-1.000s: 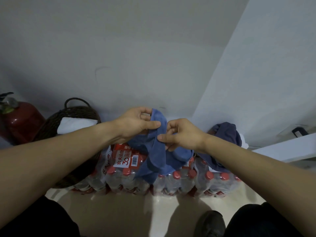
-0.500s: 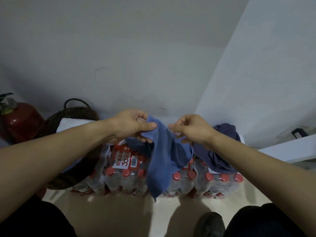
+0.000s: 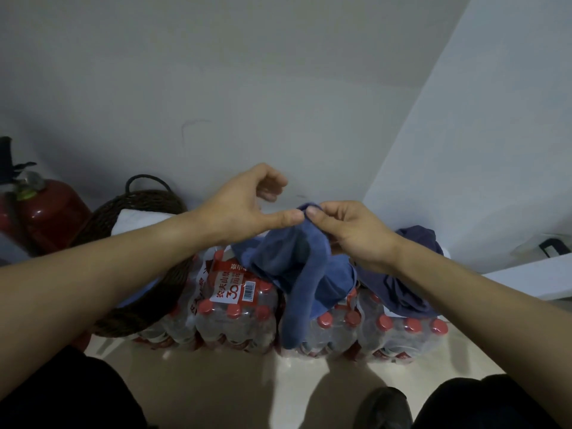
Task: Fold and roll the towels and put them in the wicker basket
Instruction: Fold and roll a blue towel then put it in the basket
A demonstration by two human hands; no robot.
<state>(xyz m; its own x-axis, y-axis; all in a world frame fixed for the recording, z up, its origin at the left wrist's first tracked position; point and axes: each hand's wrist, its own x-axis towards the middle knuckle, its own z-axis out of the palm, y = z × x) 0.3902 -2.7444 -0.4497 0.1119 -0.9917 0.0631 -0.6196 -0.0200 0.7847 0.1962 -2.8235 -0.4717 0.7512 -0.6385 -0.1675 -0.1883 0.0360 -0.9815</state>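
A blue towel (image 3: 294,261) hangs crumpled over shrink-wrapped packs of water bottles (image 3: 238,317). My right hand (image 3: 349,230) pinches its top corner between thumb and fingers. My left hand (image 3: 241,209) hovers just left of that corner; its thumb tip is close to the cloth, its fingers are loosely curled and hold nothing. A darker blue towel (image 3: 405,274) lies heaped on the right-hand pack. At the left, behind my left forearm, stands the dark wicker basket (image 3: 145,202), with a white rolled towel (image 3: 136,219) inside.
A red fire extinguisher (image 3: 52,212) stands at the far left by the wall. A white ledge (image 3: 526,280) juts in at the right. My dark shoe (image 3: 387,407) rests on the pale floor in front of the bottle packs.
My left hand has let go of the blue towel and risen slightly. My right hand has shifted left and now pinches the top corner alone; the towel hangs longer.
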